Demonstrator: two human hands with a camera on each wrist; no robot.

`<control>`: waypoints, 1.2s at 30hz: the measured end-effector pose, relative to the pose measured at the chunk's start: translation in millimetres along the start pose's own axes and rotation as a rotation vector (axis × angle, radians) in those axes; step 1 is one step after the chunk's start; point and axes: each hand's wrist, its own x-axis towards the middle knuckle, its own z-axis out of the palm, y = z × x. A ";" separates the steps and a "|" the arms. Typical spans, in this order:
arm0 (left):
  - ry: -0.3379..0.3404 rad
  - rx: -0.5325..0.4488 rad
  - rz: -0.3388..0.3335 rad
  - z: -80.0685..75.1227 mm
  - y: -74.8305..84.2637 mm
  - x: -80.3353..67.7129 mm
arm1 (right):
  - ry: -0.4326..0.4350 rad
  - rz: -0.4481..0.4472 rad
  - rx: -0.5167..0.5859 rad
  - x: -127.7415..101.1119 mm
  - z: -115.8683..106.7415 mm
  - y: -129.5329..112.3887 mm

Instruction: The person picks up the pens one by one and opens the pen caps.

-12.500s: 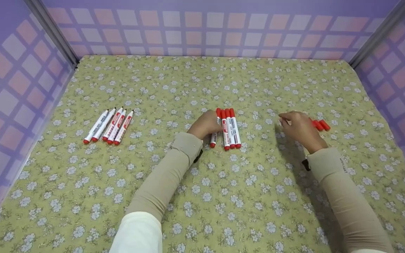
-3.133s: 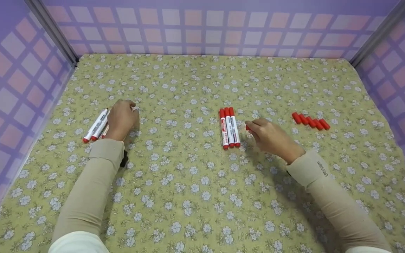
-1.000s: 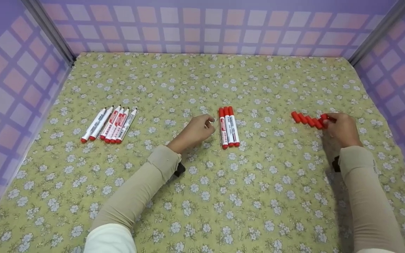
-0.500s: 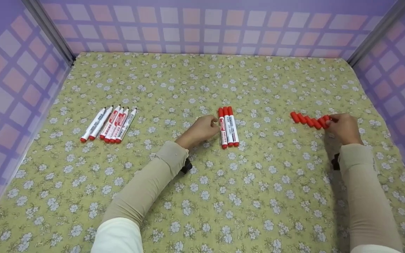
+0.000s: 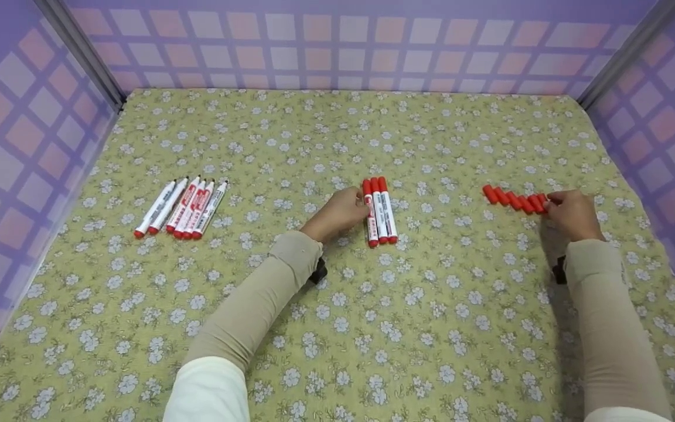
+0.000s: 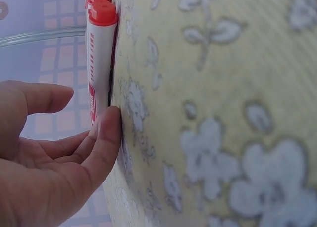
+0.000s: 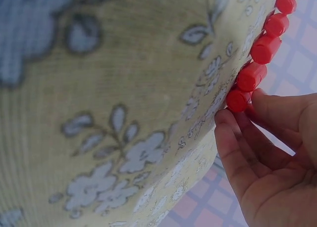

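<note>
Three white markers with red caps lie side by side mid-table. My left hand (image 5: pixel 340 212) is at the leftmost capped marker (image 5: pixel 371 218), fingertips right at its side. In the left wrist view, the thumb stands apart from the fingers, near the lower part of a capped marker (image 6: pixel 100 64). On the right, my right hand (image 5: pixel 575 214) pinches the end red cap (image 7: pixel 238 100) of a slanting row of red caps (image 5: pixel 515 200). Thumb and fingertips sit on either side of that cap, low against the cloth.
Several uncapped markers (image 5: pixel 180 212) lie in a fanned group at the left, dark tips pointing away. A yellow-green floral cloth (image 5: pixel 408 328) covers the table. Purple checked panels (image 5: pixel 337 53) stand at the back and both sides.
One capped marker left the middle group; an uncapped one joined the left group. The right hand lowered a cap to the row's right end. The left hand moved right to the capped markers.
</note>
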 end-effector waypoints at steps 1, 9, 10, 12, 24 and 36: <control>0.002 0.003 -0.008 0.3 0.7 1.0 | 0.000 -0.001 0.002 -0.1 0.1 -0.2; 0.009 0.001 -0.005 4.3 6.9 7.9 | 0.004 -0.013 -0.013 -2.0 0.8 0.6; 0.012 -0.002 0.005 4.8 7.2 8.5 | 0.002 -0.014 -0.017 -1.9 1.1 0.5; 0.020 0.003 0.025 5.6 7.8 9.7 | -0.009 -0.014 -0.024 -1.2 0.9 1.0; 0.064 0.129 -0.019 7.5 16.0 12.2 | -0.030 0.007 -0.063 1.0 -2.2 0.9; 0.115 0.171 -0.059 10.1 22.6 14.0 | 0.000 -0.004 -0.082 2.6 2.7 -0.8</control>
